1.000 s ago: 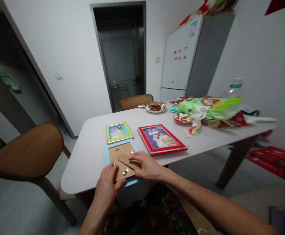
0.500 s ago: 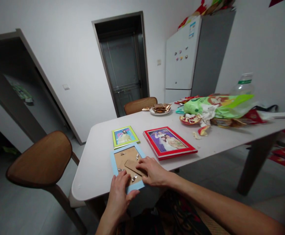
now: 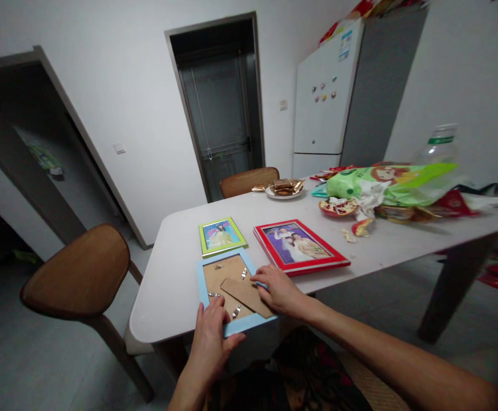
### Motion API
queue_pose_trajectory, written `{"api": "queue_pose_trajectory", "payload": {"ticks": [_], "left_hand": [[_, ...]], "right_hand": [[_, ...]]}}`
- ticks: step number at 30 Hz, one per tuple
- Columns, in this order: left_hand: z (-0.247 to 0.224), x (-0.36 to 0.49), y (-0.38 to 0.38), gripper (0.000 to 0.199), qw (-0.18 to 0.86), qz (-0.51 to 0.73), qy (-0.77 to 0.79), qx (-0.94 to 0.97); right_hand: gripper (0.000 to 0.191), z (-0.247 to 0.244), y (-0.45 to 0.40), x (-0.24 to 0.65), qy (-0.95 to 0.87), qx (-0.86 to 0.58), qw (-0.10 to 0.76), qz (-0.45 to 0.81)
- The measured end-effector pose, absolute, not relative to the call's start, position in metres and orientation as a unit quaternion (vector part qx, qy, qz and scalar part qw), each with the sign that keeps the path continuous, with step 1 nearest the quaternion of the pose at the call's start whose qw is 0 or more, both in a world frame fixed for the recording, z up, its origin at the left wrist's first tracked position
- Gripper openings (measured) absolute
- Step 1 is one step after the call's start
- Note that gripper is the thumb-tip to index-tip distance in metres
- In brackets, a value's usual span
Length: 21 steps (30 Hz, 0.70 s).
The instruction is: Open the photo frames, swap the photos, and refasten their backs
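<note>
A light blue photo frame [image 3: 201, 278] lies back up at the table's near edge. Its brown backing board [image 3: 227, 268] carries several small metal clips [image 3: 236, 311] and a tapered brown stand flap [image 3: 249, 297]. My left hand [image 3: 209, 331] grips the frame's near left corner, fingers over the border and thumb along the near edge. At the right border my right hand [image 3: 280, 292] is closed on the frame, its fingers bent beside the flap. Just beyond are a green photo frame [image 3: 222, 236] and a red photo frame [image 3: 300, 246], both picture side up.
On the white table [image 3: 167, 274] stand a plate of wrapped snacks [image 3: 285, 189], an opened pomegranate [image 3: 338, 208], a crumpled tissue [image 3: 371, 197] and a green bag [image 3: 390, 184]. A clear bottle [image 3: 440, 148] is behind the bag. A brown chair [image 3: 77, 268] stands at left.
My right hand has shifted from over the stand flap to the frame's right border, so more of the flap shows. My left hand keeps its place. The camera view has moved slightly.
</note>
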<state>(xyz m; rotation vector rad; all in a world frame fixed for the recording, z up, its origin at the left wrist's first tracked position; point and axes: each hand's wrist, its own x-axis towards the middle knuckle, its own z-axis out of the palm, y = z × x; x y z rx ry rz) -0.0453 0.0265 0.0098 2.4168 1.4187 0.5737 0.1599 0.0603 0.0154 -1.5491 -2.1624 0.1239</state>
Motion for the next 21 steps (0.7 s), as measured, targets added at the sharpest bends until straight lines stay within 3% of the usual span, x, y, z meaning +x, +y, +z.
{"api": "queue_pose_trajectory", "payload": {"ticks": [9, 21], "left_hand": [[0.007, -0.046, 0.025, 0.022, 0.130, 0.213, 0.490, 0.835], [0.004, -0.046, 0.023, 0.023, 0.130, 0.227, 0.505, 0.823]], "right_hand": [[0.024, 0.018, 0.090, 0.139, -0.796, -0.586, 0.153, -0.007], [0.027, 0.022, 0.082, 0.135, -0.801, -0.568, 0.187, -0.012]]}}
